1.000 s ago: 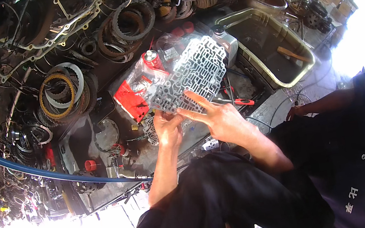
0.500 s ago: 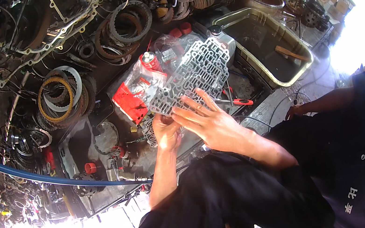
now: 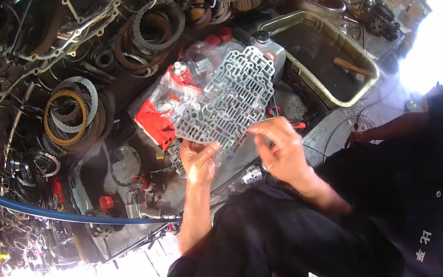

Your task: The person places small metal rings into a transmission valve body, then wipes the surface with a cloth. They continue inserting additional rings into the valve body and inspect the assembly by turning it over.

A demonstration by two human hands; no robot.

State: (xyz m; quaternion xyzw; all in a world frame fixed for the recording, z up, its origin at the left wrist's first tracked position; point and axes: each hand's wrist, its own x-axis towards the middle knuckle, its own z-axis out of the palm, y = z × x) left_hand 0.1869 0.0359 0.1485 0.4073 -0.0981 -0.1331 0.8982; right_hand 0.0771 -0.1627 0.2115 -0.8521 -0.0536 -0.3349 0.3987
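Note:
A silver valve body plate (image 3: 229, 94) with a maze of channels lies tilted in front of me. My left hand (image 3: 199, 156) is closed on its near left corner, the thumb on top and the fingers hidden beneath. Beside the plate's near right edge is my right hand (image 3: 282, 143). Its fingers are partly bent, with a gap between thumb and index, and nothing shows in it. I cannot tell whether the index fingertip touches the edge. Beyond the plate stands a red spray can (image 3: 181, 74) on clear plastic, next to a red and white bag (image 3: 155, 124).
At the right sits a rectangular tray (image 3: 336, 101) of dark liquid with a wooden-handled tool (image 3: 352, 67) in it. Clutch rings (image 3: 67, 118) and stacked metal parts crowd the left and far side. Another person's arm (image 3: 386, 131) is at the right.
My right hand has come off the plate's face and drawn back to the right, its fingers now bent. The plate has shifted slightly left, still in my left hand.

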